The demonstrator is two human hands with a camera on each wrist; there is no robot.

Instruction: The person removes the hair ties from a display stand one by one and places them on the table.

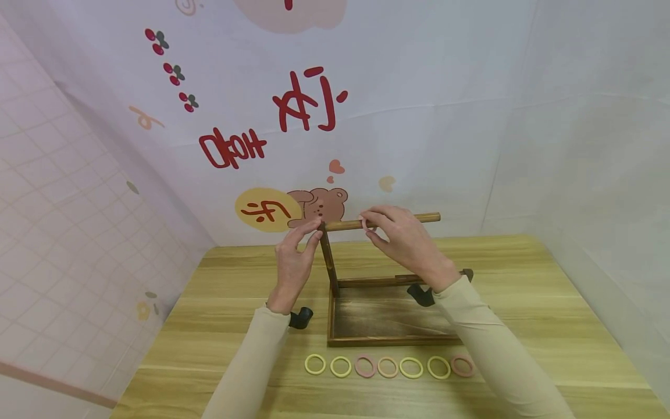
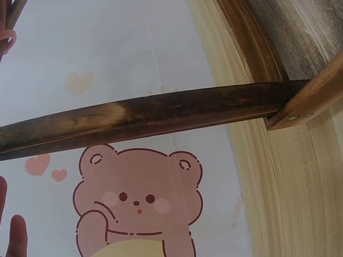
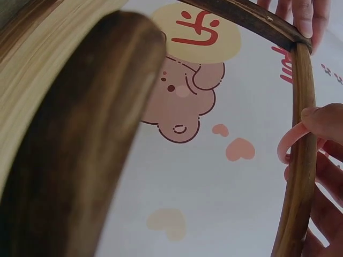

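Observation:
A dark wooden stand has a shallow framed base [image 1: 366,341], an upright post [image 1: 328,256] and a round bar [image 1: 429,217] reaching right from the post's top. My right hand [image 1: 403,235] pinches a pink ring [image 3: 285,145] between thumb and fingers. The ring encircles the bar partway along, a short way from the post. At the corner where post and bar meet, my left hand [image 1: 294,262] holds the stand with thumb and fingertips. In the right wrist view, left fingers [image 3: 303,19] show against that corner.
In front of the base, several yellow, pink and peach rings [image 1: 410,368] lie in a row on the wood-grained table [image 1: 220,326]. A white cloth printed with a bear [image 1: 327,203] hangs behind the table. My right forearm [image 1: 487,331] crosses over the base's right side.

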